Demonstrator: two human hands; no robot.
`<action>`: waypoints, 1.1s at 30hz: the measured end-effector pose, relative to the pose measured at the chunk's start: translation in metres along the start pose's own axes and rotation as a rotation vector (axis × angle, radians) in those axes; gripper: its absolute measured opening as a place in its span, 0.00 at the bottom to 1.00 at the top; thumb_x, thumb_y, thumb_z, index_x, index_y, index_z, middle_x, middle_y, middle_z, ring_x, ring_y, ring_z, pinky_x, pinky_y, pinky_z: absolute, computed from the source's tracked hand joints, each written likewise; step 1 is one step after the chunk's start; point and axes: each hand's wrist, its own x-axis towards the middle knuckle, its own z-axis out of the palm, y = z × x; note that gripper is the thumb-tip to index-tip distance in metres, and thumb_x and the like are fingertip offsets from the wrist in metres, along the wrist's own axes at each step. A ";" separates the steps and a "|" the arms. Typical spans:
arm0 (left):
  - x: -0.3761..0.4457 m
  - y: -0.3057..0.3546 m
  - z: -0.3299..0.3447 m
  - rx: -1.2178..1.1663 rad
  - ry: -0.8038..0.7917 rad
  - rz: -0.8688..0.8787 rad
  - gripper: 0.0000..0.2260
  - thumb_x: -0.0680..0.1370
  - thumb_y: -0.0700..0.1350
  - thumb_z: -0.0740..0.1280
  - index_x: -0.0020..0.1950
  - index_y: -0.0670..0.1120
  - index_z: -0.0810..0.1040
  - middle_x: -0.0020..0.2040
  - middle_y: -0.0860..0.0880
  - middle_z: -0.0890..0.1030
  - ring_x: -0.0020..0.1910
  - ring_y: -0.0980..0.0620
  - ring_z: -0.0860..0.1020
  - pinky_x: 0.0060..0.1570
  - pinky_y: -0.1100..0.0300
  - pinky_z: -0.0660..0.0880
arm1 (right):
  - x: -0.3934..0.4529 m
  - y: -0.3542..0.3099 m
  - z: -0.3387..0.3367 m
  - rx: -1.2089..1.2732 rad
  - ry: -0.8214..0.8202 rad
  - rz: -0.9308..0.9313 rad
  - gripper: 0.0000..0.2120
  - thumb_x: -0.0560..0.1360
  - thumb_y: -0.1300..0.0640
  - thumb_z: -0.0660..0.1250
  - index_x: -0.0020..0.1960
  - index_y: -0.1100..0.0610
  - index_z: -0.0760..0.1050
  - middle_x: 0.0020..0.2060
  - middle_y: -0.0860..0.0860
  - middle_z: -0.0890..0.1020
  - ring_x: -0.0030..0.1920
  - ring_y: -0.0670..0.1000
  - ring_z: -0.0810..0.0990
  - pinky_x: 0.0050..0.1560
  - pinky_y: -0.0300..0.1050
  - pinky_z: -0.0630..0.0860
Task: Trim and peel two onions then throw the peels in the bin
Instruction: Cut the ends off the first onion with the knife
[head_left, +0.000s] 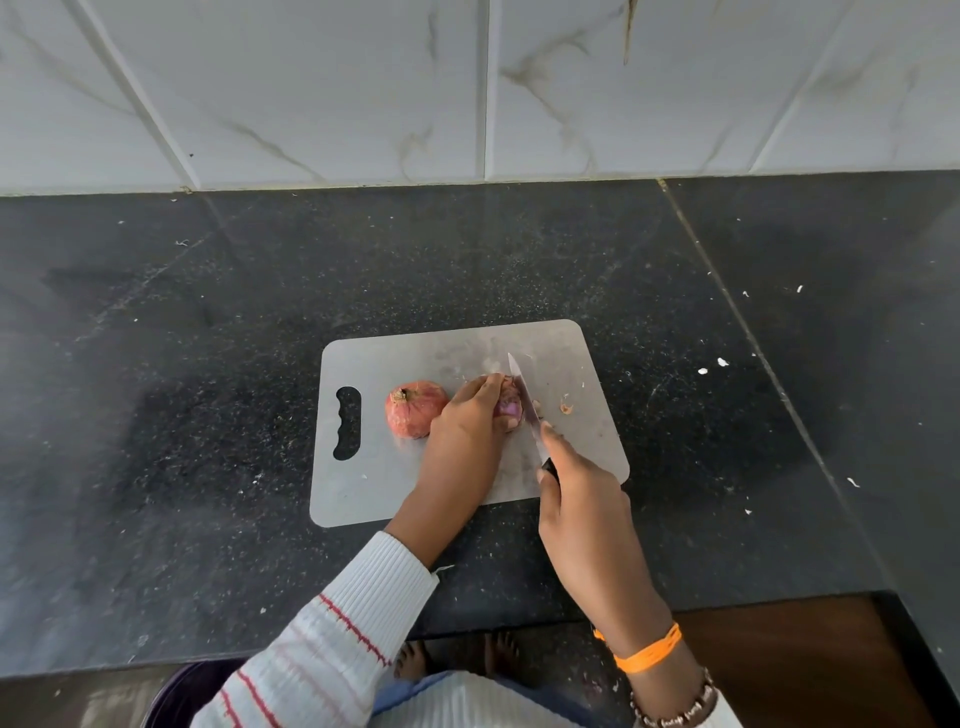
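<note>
1. Here, in the head view, a grey cutting board (395, 483) lies flat on the dark speckled tabletop (208, 364), its handle slot at its left end. Every place below is given relative to this board.
2. On the board, just right of the handle slot, sits an unpeeled onion (413, 409) with reddish-brown skin, its dry stem end turned toward the upper left.
3. Near the board's middle, just right of that onion, the left hand (470, 410) presses down on a second onion (508, 402). Its fingers are curled over the top and clamp it against the board; only a purple patch shows at the hand's right side.
4. The right hand (582, 499) lies over the board's near right edge, fingers wrapped tightly around the black handle of a knife (524, 397), the forefinger laid along the top of the handle toward the blade.
5. The knife blade stands against the right end of the held onion, its tip pointing toward the board's far edge.
6. A small trimmed scrap (565, 409) lies on the board to the right of the blade.
7. White flecks dot the tabletop to the right of the board.
8. Beyond the board's far side rises a white marbled tile wall (311, 88).
9. Below the near edge, bare feet (410, 660) show on the floor.
</note>
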 end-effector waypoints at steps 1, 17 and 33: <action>0.000 0.000 0.000 -0.005 0.008 0.001 0.20 0.76 0.38 0.64 0.69 0.44 0.70 0.67 0.46 0.73 0.63 0.45 0.72 0.58 0.56 0.69 | 0.000 -0.001 0.001 -0.024 -0.009 -0.004 0.22 0.79 0.61 0.57 0.72 0.53 0.62 0.51 0.54 0.81 0.52 0.53 0.79 0.51 0.49 0.76; 0.008 -0.008 0.002 -0.023 0.008 0.050 0.19 0.75 0.36 0.63 0.66 0.42 0.73 0.59 0.42 0.77 0.56 0.43 0.76 0.52 0.56 0.70 | 0.013 -0.008 0.002 -0.177 -0.153 0.027 0.28 0.78 0.62 0.58 0.75 0.57 0.54 0.59 0.54 0.76 0.56 0.54 0.77 0.57 0.48 0.74; 0.010 -0.008 -0.006 -0.054 0.002 0.040 0.17 0.76 0.34 0.60 0.63 0.41 0.74 0.56 0.43 0.78 0.52 0.45 0.76 0.43 0.68 0.63 | 0.018 0.012 0.027 -0.146 -0.133 0.000 0.27 0.76 0.65 0.59 0.74 0.59 0.57 0.61 0.57 0.75 0.55 0.59 0.78 0.54 0.51 0.76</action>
